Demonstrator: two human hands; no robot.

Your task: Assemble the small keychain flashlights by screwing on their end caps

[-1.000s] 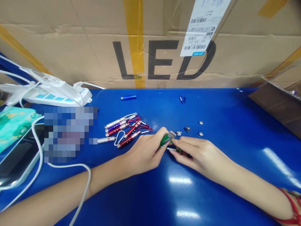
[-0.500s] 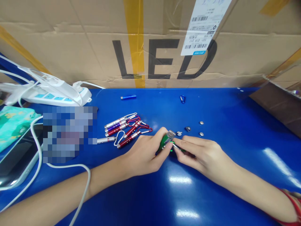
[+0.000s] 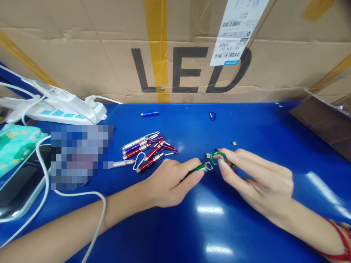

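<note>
1. Green tube [image 3: 199, 168]: rear end hidden inside left hand [image 3: 175, 182].
2. Green carabiner [image 3: 212, 157]: partly covered by right hand [image 3: 255, 179].
3. Small dark part [image 3: 217, 149]: mostly behind carabiner and fingertips.
4. Pixelated patch [image 3: 82, 160]: contents unreadable.
5. Black-screened device [image 3: 26, 182]: cut by left edge.
6. Label [image 3: 233, 33]: top cropped, fine print too small.

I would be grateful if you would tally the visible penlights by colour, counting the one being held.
Red penlights: 3
Silver penlights: 2
Purple penlight: 1
Blue penlight, without a clip: 1
Green penlight, in the left hand: 1
Total: 8
</note>
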